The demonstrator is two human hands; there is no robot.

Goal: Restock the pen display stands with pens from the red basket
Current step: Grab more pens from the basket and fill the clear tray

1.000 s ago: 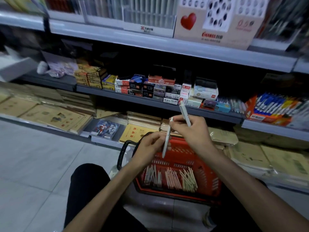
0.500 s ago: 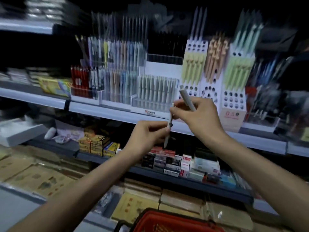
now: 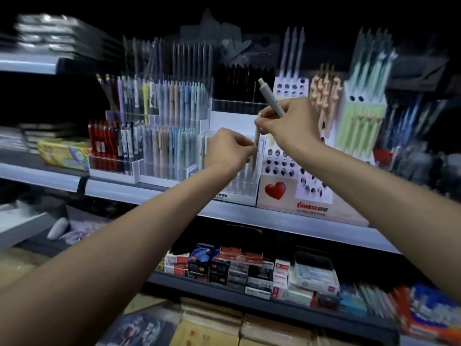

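Two hands hold pens by the shelf (image 3: pixel 139 192)
The right hand (image 3: pixel 287 123) grips a grey pen (image 3: pixel 270 98) tilted up, and pinches the top of a pale pen (image 3: pixel 256 142); the left hand (image 3: pixel 229 149) pinches it lower down; it hangs upright before the clear pen stand (image 3: pixel 240 189).

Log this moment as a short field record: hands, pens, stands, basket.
left hand: pinches the upright pen on its barrel
right hand: grips the tilted pen, which points up and left; also touches the upright pen's top
upright pen position: in front of the clear stand; cannot tell if it is seated in a slot
heart stand: beside the clear stand on its right, many holes empty
red basket: not in view
image quality: shelves blurred towards the edges
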